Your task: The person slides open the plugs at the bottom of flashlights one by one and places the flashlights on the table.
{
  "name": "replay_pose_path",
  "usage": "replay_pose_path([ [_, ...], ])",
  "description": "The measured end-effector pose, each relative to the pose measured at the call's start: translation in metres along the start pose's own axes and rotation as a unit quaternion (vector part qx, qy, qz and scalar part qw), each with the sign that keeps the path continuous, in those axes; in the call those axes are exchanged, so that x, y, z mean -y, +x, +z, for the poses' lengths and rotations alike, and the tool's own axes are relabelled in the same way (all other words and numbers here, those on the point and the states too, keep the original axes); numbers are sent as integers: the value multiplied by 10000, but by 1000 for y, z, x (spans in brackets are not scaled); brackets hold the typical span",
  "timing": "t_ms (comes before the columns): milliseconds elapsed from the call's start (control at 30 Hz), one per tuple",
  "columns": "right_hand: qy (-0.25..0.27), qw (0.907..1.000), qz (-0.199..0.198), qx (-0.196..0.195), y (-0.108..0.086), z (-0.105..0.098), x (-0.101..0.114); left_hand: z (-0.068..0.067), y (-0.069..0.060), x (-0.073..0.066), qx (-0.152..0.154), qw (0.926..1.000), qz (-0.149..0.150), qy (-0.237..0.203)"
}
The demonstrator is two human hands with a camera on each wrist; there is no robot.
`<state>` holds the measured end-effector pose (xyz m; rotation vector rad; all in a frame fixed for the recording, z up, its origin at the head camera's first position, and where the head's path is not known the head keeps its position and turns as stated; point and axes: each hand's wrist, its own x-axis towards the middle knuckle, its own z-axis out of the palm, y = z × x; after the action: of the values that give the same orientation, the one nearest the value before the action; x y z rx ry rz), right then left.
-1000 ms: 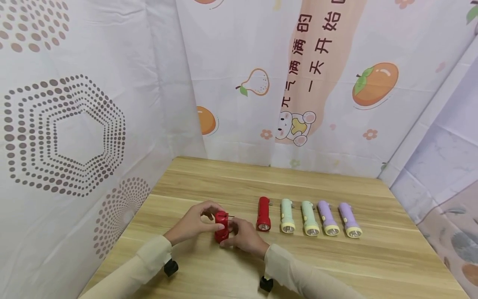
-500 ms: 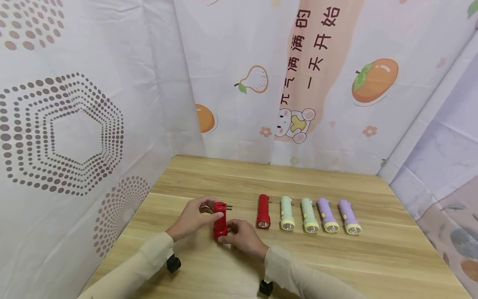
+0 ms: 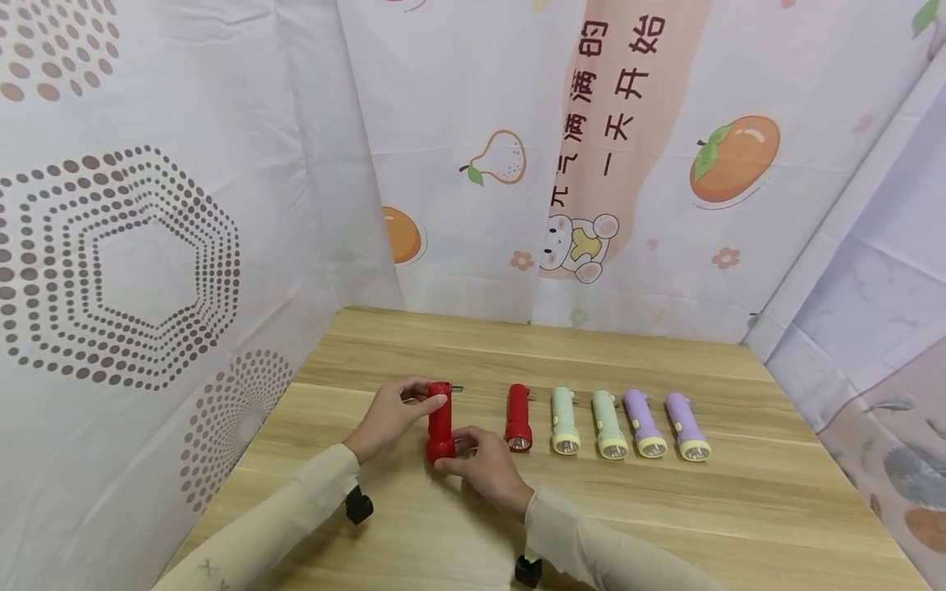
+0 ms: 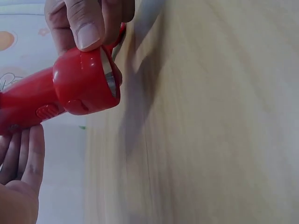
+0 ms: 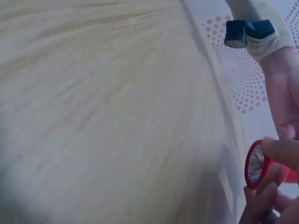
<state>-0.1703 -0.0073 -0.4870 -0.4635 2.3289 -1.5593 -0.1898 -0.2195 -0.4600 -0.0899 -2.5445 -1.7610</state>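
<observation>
Between both hands is a red flashlight (image 3: 440,423), its lens end toward me and its metal plug prongs sticking out right at the far end. My left hand (image 3: 392,417) grips the prong end, thumb across the barrel. My right hand (image 3: 488,469) pinches the wide head. The left wrist view shows the switch on the flashlight (image 4: 79,84) and the head apart from the wooden surface. In the right wrist view the clear lens (image 5: 256,163) faces out, with right-hand fingers partly covering the head. Just right of my hands, a second red flashlight (image 3: 519,419) lies on the table.
Right of the second red flashlight, two mint-green flashlights (image 3: 565,420) (image 3: 609,424) and two purple flashlights (image 3: 645,423) (image 3: 687,427) lie in a row. The wooden table (image 3: 628,525) meets printed curtains (image 3: 458,246) at the back and sides.
The red flashlight has straightened from a foreshortened tilt, its prong end moving farther away. My left hand has moved forward with it, while my right hand stays at the head.
</observation>
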Motion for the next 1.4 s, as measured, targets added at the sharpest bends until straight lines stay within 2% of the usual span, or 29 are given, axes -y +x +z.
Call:
replay_pose_path([
  [133, -52, 9997, 95, -199, 0, -1, 0, 6, 8, 2, -161, 9997, -158, -79],
  [300, -39, 9996, 54, -269, -1, -2, -1, 13, 17, 5, -232, 9985, -360, -329],
  [500, -261, 9993, -36, -275, 0, -8, -3, 23, 26, 4, -236, 9952, -630, -706],
  [767, -575, 9972, 12, -487, 3, -18, 0, 32, 41, 9, -211, 9901, -935, -1028],
  [1167, -728, 9955, 197, -567, 7, -23, 1, 41, 58, 9, 36, 9891, -1238, -791],
  [1400, -713, 9958, 248, -513, 8, -24, 1, 43, 65, 10, 208, 9901, -1259, -582],
])
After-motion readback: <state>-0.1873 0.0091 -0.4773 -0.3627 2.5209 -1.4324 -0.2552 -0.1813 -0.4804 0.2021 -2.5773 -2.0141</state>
